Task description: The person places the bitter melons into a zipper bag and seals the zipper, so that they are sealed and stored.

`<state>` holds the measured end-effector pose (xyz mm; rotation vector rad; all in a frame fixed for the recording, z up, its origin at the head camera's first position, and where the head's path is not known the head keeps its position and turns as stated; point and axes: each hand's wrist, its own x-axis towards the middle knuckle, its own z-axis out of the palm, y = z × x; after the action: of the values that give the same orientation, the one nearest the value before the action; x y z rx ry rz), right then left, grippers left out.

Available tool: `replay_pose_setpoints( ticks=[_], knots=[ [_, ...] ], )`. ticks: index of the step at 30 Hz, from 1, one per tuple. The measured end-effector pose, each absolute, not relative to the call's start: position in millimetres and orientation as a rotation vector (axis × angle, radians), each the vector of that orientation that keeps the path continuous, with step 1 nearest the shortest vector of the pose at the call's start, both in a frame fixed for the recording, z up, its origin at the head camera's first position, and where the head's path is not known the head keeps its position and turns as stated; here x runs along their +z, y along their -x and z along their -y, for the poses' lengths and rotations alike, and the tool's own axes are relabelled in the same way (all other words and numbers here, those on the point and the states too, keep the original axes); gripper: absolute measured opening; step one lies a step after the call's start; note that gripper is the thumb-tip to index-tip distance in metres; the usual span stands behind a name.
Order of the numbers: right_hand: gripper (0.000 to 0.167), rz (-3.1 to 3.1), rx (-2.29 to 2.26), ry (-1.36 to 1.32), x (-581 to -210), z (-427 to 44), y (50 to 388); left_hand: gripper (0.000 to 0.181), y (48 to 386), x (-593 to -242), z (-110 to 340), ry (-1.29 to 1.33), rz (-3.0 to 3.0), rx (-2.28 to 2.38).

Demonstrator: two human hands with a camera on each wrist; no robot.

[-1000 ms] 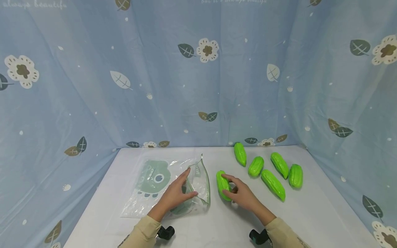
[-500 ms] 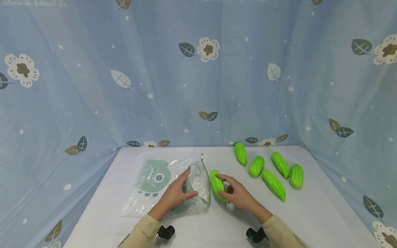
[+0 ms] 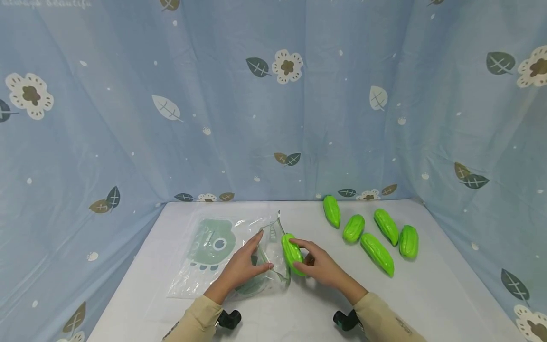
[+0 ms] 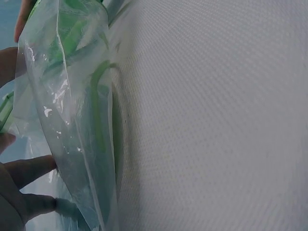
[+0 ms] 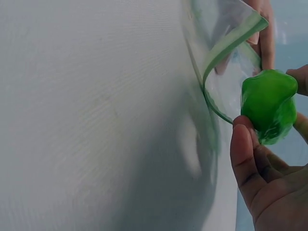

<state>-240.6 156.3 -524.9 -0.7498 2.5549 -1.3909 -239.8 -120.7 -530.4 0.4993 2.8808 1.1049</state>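
A clear plastic bag (image 3: 181,284) with a green dinosaur print and green edging lies flat at the left, its mouth raised on the right. My left hand (image 3: 241,270) sits at that mouth with thumb and fingers spread; in the left wrist view its fingers look straight against the film. My right hand (image 3: 321,266) pinches a glossy green bitter melon (image 3: 290,251) between thumb and fingers, right at the bag's opening. Up close in the right wrist view, the bitter melon (image 5: 267,102) appears end-on beside the green edging (image 5: 226,48).
More bitter melons lie on the white table at the right: one at the back (image 3: 331,211), one nearer (image 3: 353,229), one long (image 3: 378,254) and others farther right (image 3: 408,242). A blue patterned curtain (image 3: 231,133) closes off the back and sides.
My right hand has moved left with the bitter melon, from apart from the bag to its mouth. The left hand and the bag stay nearly still.
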Motion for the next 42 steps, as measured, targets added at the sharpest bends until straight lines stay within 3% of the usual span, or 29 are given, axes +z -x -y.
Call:
replay_pose_setpoints(
  ticks=[42],
  knots=[
    [0.056, -2.568, -1.329, 0.653, -539, -131, 262, 0.100, 242, -528, 119, -0.562, -2.785, 1.187]
  ],
)
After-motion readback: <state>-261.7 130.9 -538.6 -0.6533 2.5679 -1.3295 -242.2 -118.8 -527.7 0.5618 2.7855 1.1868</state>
